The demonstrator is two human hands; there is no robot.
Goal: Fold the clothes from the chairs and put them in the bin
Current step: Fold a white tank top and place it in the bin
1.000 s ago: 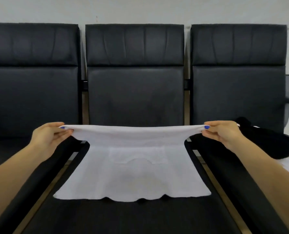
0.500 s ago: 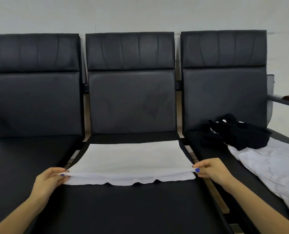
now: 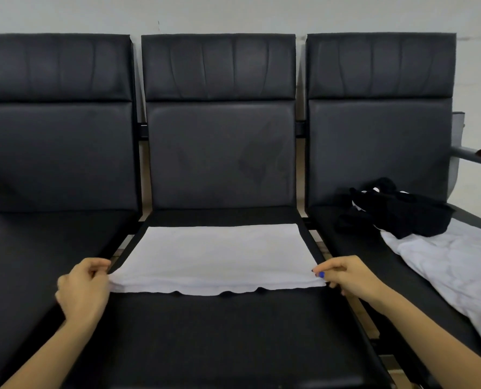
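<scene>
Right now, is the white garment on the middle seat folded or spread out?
Folded: the white garment lies doubled, two layers showing along its near edge, where the left hand and right hand pinch its corners.

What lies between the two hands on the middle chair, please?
In the head view, the folded white garment spans from the left hand to the right hand.

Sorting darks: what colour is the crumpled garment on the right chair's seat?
Black, with small white spots; head view.

White cloth (image 3: 216, 256) soft, matt; chair seat (image 3: 219, 332) smooth black leather w/ slight sheen.
</scene>
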